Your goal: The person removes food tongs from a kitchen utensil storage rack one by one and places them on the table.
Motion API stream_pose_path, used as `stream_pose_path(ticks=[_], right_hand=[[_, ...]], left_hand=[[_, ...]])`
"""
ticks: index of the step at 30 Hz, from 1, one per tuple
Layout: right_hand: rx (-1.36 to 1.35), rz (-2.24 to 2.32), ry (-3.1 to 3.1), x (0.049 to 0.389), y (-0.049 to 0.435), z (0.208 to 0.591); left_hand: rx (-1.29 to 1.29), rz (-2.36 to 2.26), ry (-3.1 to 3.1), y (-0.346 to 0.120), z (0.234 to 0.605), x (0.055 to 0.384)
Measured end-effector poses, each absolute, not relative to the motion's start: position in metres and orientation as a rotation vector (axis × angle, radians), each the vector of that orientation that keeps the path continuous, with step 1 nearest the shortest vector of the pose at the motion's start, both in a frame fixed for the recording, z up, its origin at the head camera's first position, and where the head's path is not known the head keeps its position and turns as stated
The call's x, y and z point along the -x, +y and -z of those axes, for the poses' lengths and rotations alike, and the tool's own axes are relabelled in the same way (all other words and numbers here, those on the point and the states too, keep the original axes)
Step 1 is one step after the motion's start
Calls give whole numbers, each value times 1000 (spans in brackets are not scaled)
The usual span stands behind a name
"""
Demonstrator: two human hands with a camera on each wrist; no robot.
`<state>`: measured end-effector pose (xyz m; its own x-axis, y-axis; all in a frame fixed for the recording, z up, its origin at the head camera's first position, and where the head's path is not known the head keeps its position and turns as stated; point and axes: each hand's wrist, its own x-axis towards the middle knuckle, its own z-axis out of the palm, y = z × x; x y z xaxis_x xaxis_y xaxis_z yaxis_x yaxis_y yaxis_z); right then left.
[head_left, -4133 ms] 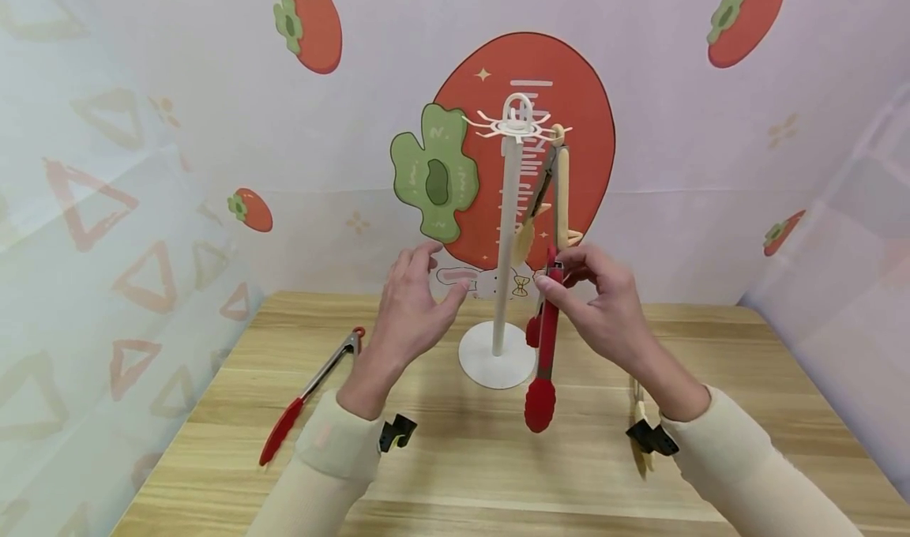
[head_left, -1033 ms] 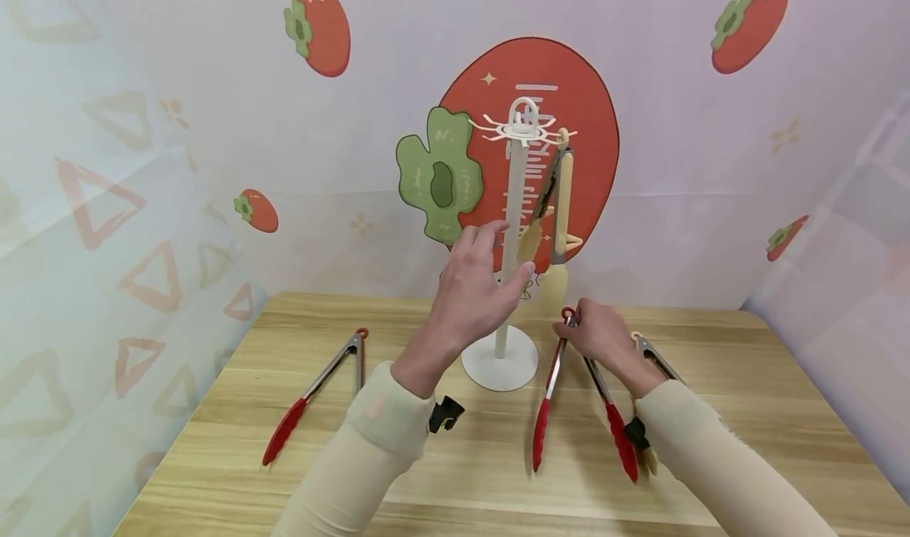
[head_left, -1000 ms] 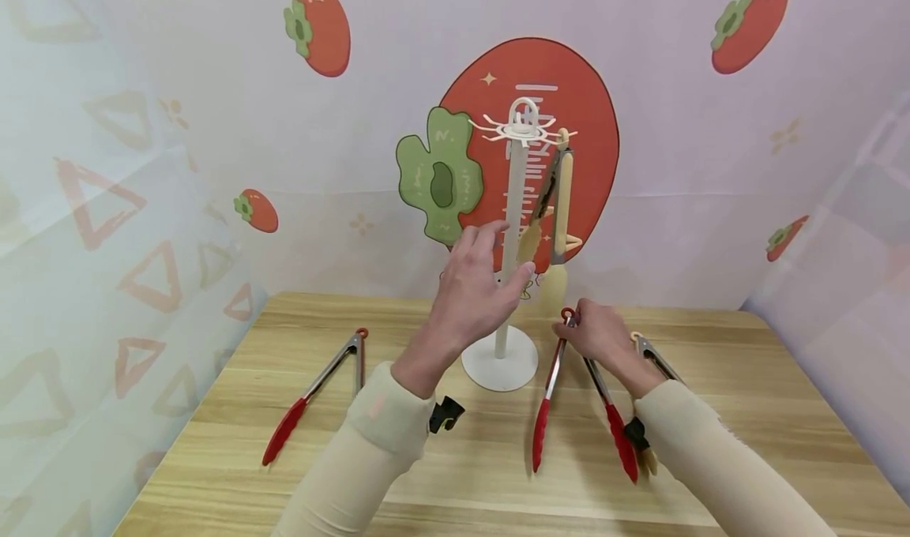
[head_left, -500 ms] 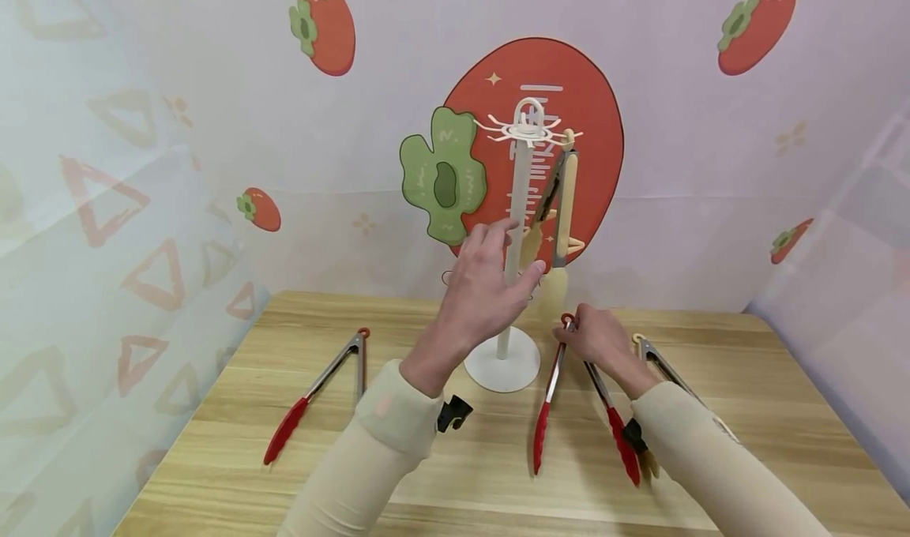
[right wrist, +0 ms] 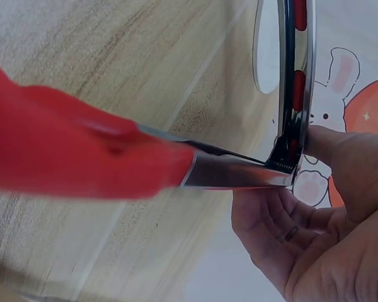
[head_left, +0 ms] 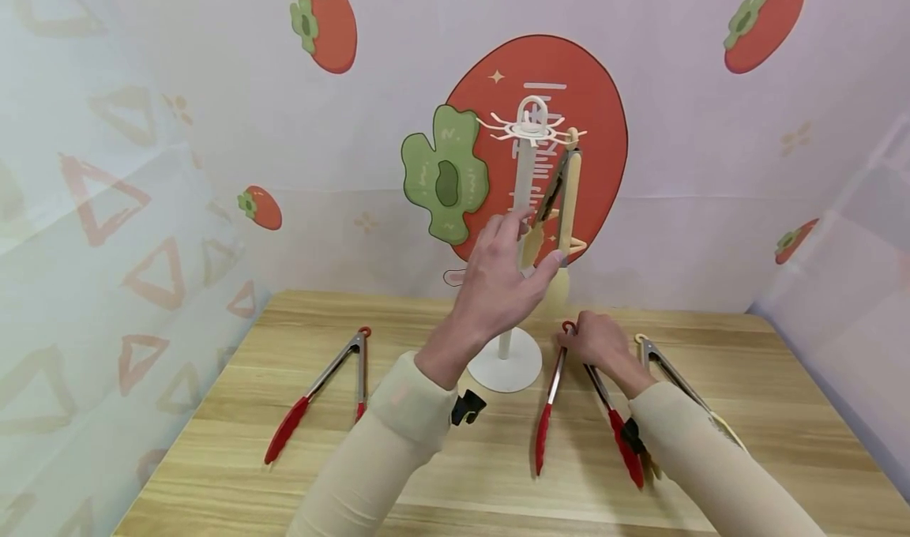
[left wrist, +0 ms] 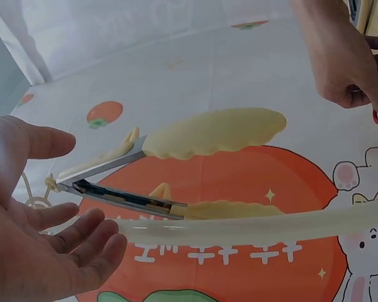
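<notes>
My right hand point(head_left: 600, 343) pinches a pair of red-and-steel tongs point(head_left: 543, 434) at the hinge end, to the right of the rack's base. Their two arms are spread wide, with red tips pointing towards me. In the right wrist view, the thumb and fingers close on the steel hinge point(right wrist: 282, 165). My left hand point(head_left: 494, 280), fingers apart and relaxed, overlaps the pole of the white hook rack point(head_left: 524, 174) and holds nothing. Beside it, cream tongs point(head_left: 571, 197) hang by their loop from a right-side hook; the left wrist view shows their cream tips point(left wrist: 214, 132) spread.
More red tongs point(head_left: 291, 430) lie spread on the wooden table point(head_left: 235, 442) at the left. Cream tongs point(head_left: 675, 375) lie at the right, partly under my right sleeve. A patterned cloth wall point(head_left: 377, 150) stands behind the table. Several other rack hooks point(head_left: 490, 126) hold nothing.
My right hand has lowered the red tongs from beside the hanging cream pair to table height, and their arms have spread. My left hand has moved right, to the pole.
</notes>
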<state>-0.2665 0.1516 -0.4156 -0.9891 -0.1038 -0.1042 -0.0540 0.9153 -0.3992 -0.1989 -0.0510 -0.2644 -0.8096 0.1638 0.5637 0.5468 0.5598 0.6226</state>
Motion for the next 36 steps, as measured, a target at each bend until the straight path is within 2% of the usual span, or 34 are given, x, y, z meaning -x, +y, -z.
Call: stream_pose_path(ticks=[36], right_hand=[[156, 588, 2920, 269, 152, 424]], left_hand=[[592, 1245, -2267, -16, 240, 217]])
